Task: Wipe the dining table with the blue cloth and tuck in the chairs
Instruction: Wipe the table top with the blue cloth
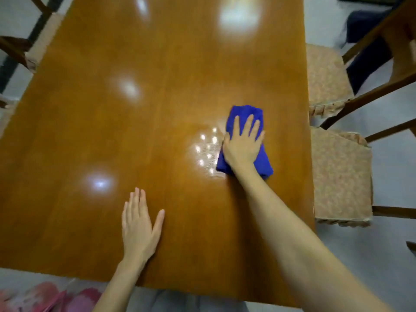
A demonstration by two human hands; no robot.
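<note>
The glossy brown dining table (112, 136) fills most of the head view. A folded blue cloth (245, 113) lies on its right half, and my right hand (244, 143) presses flat on top of it with fingers spread. Just left of the cloth a damp, streaky patch (206, 152) glints on the wood. My left hand (140, 224) rests flat and open on the bare table near the front edge. Two chairs with tan cushioned seats, one farther (326, 77) and one nearer (340, 174), stand along the right side, their seats outside the table edge.
Another chair (38, 46) with a tan seat stands at the far left side. A dark blue item (369, 52) lies on the floor behind the right chairs. Pink and red things (51, 298) sit on the floor at the front left. The floor (382, 255) is pale grey.
</note>
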